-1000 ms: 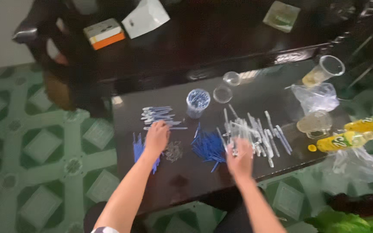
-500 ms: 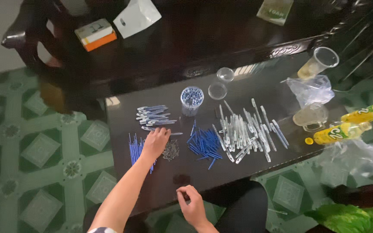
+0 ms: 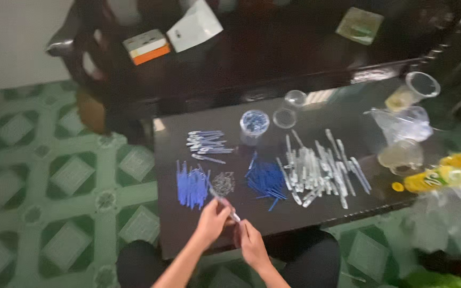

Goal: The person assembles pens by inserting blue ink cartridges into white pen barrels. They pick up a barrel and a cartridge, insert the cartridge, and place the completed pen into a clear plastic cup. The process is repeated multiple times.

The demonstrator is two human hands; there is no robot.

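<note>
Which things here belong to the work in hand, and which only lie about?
In use: left hand and right hand holding a thin pen part; blue refills; springs; clear barrels; cup of small parts.

Lying about: yellow bottle; orange-and-white box; plastic bags.

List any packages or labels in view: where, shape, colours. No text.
White-and-orange rectangular box: upper left, on the dark wooden furniture.
White flat packet: right of that box, tilted.
Greenish square packet: upper right, same furniture.
Yellow plastic bottles with green labels: lying at the dark table's right edge.

Dark table [image 3: 182, 224] w/ blue refills [image 3: 190, 184], clear barrels [image 3: 315, 168], springs [image 3: 223, 183].
</note>
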